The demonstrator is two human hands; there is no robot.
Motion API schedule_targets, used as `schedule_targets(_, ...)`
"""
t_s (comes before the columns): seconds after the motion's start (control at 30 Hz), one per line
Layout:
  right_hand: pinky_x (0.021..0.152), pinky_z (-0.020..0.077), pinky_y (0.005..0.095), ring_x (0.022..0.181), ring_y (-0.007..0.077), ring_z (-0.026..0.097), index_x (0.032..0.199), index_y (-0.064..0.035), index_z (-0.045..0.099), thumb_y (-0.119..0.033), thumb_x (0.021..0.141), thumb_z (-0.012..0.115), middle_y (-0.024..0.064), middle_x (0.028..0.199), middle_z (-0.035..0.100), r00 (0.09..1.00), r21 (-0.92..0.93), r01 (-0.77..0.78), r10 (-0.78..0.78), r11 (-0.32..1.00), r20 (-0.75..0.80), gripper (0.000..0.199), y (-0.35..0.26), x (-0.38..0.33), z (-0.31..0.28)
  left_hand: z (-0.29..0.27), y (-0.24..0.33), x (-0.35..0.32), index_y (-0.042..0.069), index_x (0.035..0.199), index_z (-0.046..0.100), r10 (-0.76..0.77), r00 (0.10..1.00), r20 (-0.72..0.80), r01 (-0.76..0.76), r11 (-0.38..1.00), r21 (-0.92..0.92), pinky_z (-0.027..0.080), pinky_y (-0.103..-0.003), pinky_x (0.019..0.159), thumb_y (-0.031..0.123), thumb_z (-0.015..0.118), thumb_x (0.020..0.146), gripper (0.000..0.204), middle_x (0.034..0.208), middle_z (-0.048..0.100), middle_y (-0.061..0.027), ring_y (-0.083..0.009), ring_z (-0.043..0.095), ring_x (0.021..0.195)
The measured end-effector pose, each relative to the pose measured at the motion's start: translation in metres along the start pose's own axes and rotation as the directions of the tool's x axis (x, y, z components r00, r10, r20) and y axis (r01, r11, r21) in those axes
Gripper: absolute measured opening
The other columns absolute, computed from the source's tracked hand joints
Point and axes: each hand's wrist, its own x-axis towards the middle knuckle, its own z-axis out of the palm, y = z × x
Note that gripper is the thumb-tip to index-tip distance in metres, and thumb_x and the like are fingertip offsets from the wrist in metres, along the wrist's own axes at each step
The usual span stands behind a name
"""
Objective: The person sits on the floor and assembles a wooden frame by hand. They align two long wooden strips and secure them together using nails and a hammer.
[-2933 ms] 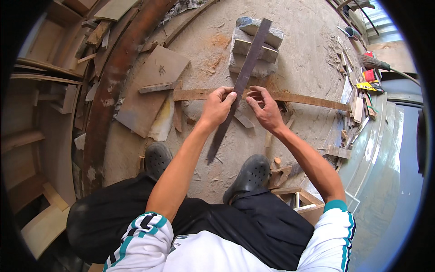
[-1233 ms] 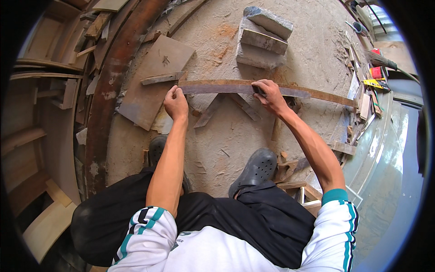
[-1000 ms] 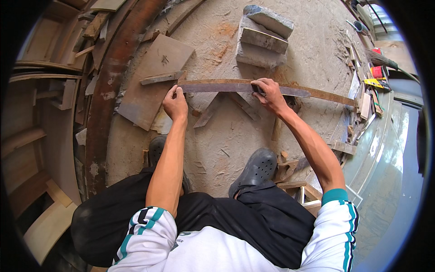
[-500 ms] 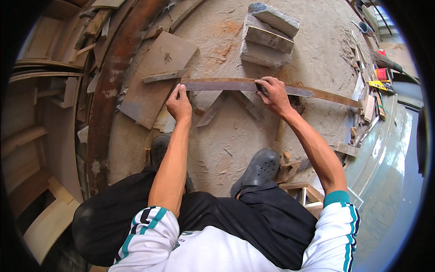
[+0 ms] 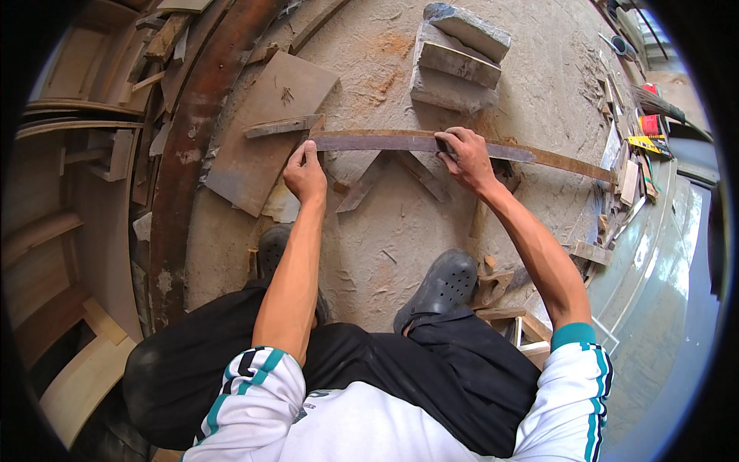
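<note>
A long, thin dark metal blade (image 5: 369, 144) lies crosswise in front of me, along the edge of a longer brown wooden strip (image 5: 570, 163). My left hand (image 5: 306, 177) is closed on the blade's left end, thumb and fingers pinching it. Farther right, my right hand (image 5: 468, 158) curls over the blade with a small dark block (image 5: 441, 146) under its fingers; what the block is made of I cannot tell. Two short wooden pieces (image 5: 363, 185) meet in a V just beneath the blade.
A flat brown board (image 5: 265, 146) with a wooden stick on it lies to the left. Ahead stand grey stone blocks (image 5: 458, 65). Near my right shoe (image 5: 439, 285) sits a wooden handle-like piece (image 5: 493, 289). Wood scraps (image 5: 627, 181) and a broom (image 5: 658, 104) are at right.
My right hand has shifted very slightly along the blade. The left hand keeps its hold at the end.
</note>
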Motion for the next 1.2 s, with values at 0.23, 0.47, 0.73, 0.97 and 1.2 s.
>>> schedule_targets(0.23,0.096,0.0462,0.0455,0.114,0.0316,0.06,0.122,-0.0101,0.065,-0.011,0.08,0.077,0.0098,0.116,0.065,1.0,-0.019,-0.007,0.007,1.0,-0.008,0.043,-0.0005,-0.0006,0.0026,-0.0012,0.0029,0.0008,-0.001,0.114,0.076,-0.02,1.0,-0.009,0.02,0.999,0.047,0.053,-0.032,0.091,0.032,0.073,0.096,0.038,0.109,0.078,-0.0145,-0.0213,0.072,0.1)
schedule_targets(0.47,0.095,0.0451,0.0445,0.116,0.0296,0.06,0.122,-0.0111,0.066,-0.012,0.081,0.076,0.0085,0.117,0.065,1.0,-0.025,-0.02,0.02,0.999,-0.003,0.042,-0.0013,0.0,0.0035,-0.0011,0.0035,0.0025,-0.002,0.114,0.076,-0.031,1.0,0.0,0.031,0.999,0.039,0.052,-0.032,0.091,0.032,0.073,0.096,0.038,0.108,0.078,-0.0134,-0.0197,0.072,0.099)
schedule_targets(0.73,0.095,0.0452,0.0447,0.115,0.0293,0.06,0.123,-0.0121,0.066,-0.012,0.082,0.076,0.0083,0.116,0.065,1.0,-0.029,-0.026,0.026,0.999,0.0,0.042,-0.0034,0.0024,0.0024,0.001,0.0022,0.005,-0.001,0.114,0.076,-0.044,0.999,-0.004,0.044,0.999,0.004,0.052,-0.031,0.091,0.031,0.073,0.097,0.037,0.107,0.078,-0.0126,-0.0178,0.071,0.098)
schedule_targets(0.97,0.095,0.0462,0.0451,0.114,0.0306,0.061,0.122,-0.0113,0.066,-0.01,0.081,0.077,0.0094,0.116,0.065,1.0,-0.011,-0.022,0.022,1.0,0.005,0.042,-0.0022,0.0036,0.0011,0.0009,0.0051,0.0026,-0.001,0.113,0.076,-0.048,0.999,-0.018,0.048,0.999,0.013,0.052,-0.031,0.091,0.032,0.074,0.095,0.038,0.107,0.078,-0.0128,-0.0179,0.071,0.098)
schedule_targets(1.2,0.095,0.0453,0.0448,0.115,0.0297,0.06,0.122,-0.0124,0.066,-0.011,0.082,0.076,0.0088,0.117,0.065,1.0,-0.011,-0.024,0.024,1.0,0.008,0.042,0.0001,0.0039,0.0022,-0.0022,0.0063,0.0009,-0.001,0.111,0.077,-0.077,0.997,-0.015,0.077,0.997,0.021,0.052,-0.032,0.09,0.032,0.075,0.094,0.037,0.106,0.078,-0.013,-0.0182,0.071,0.096)
